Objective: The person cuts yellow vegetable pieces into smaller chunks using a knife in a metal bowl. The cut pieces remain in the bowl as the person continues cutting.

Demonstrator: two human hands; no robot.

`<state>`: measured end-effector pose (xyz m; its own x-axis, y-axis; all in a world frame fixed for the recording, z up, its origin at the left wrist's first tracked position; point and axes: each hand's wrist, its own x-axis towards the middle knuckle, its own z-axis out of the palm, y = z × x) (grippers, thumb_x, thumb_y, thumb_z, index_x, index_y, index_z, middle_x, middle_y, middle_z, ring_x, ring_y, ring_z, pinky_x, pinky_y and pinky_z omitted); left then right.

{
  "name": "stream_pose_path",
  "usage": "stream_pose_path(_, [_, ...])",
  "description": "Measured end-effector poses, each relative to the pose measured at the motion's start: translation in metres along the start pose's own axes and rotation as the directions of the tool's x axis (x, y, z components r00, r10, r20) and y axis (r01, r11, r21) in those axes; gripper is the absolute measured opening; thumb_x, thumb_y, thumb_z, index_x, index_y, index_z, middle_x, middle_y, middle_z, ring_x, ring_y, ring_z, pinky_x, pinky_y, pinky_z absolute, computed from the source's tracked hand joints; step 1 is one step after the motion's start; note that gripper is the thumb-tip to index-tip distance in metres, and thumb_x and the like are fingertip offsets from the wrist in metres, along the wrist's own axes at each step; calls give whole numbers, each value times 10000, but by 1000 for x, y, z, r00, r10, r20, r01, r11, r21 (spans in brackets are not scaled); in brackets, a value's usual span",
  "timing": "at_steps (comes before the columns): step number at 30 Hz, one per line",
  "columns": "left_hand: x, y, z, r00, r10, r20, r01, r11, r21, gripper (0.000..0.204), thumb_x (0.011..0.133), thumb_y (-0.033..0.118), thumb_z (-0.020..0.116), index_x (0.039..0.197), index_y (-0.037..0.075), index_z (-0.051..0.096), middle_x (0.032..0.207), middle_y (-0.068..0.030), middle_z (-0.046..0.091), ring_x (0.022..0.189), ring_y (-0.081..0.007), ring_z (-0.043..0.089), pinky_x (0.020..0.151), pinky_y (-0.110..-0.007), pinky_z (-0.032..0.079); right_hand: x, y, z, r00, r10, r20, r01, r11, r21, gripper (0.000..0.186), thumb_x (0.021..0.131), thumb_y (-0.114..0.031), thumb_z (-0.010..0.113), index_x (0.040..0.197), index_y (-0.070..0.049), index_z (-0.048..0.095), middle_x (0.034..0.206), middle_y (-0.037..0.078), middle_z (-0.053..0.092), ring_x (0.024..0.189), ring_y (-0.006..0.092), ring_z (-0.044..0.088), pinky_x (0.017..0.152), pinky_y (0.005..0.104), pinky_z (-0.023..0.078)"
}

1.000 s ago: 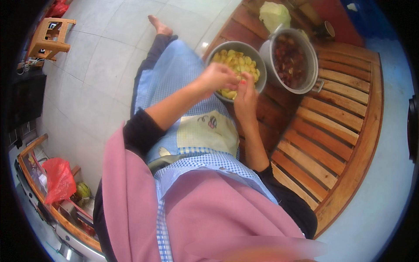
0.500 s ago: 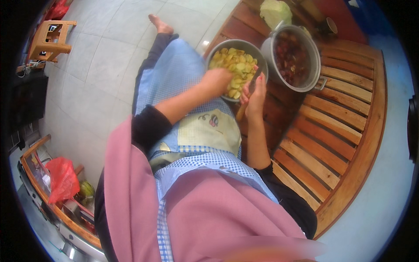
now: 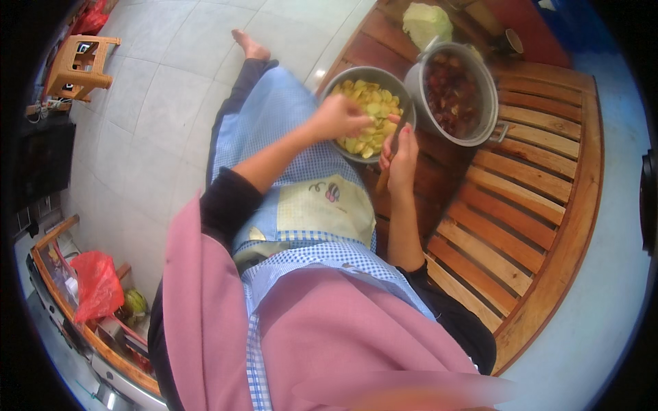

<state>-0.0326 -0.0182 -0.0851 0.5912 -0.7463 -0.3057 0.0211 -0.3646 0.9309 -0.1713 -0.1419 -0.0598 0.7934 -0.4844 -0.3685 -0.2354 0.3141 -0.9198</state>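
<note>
My left hand [image 3: 343, 118] hovers over the left side of a round metal bowl [image 3: 337, 83], its fingers bent together; whatever they hold, if anything, cannot be made out. Thin yellow slices [image 3: 365, 142], looking like potato, fill much of the bowl. At the bowl's right near rim, my right hand [image 3: 403, 157] is closed around a long, narrow brown wooden tool [image 3: 382, 181]. The tool slants up past the fingers over the bowl; its exact kind is unclear.
A two-handled metal pot [image 3: 488, 118] of dark red chunks stands right of the bowl, on a slatted wooden bench [image 3: 528, 198]. Behind it sit a pale green cabbage [image 3: 426, 26] and a dark cup [image 3: 513, 41]. A tan plastic stool [image 3: 79, 65] stands far left on the tiled floor.
My left hand has shifted slightly right and up over the slices, toward the tool. My right hand keeps its grip, having moved only a little. The view has shifted slightly.
</note>
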Motion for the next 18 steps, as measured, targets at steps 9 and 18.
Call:
stream_pose_path(9, [-11, 23, -4, 978, -186, 91, 207, 871, -445, 262, 930, 99, 587, 1038, -138, 615, 926, -189, 673, 814, -223, 708, 716, -268, 607, 0, 0, 16, 930, -317, 185, 367, 783, -502, 387, 1015, -202, 369, 1350, -68, 509, 893, 115, 598, 660, 136, 503, 618, 289, 420])
stream_pose_path(18, [-22, 22, -1, 969, -248, 11, 210, 794, -570, 186, 879, 37, 648, 988, -102, 590, 958, -179, 646, 891, -264, 697, 740, -290, 586, -5, -3, 21, 942, -265, 205, 335, 777, -534, 423, 1000, -173, 372, 1400, -92, 485, 643, 33, 515, 530, 87, 383, 505, 288, 360])
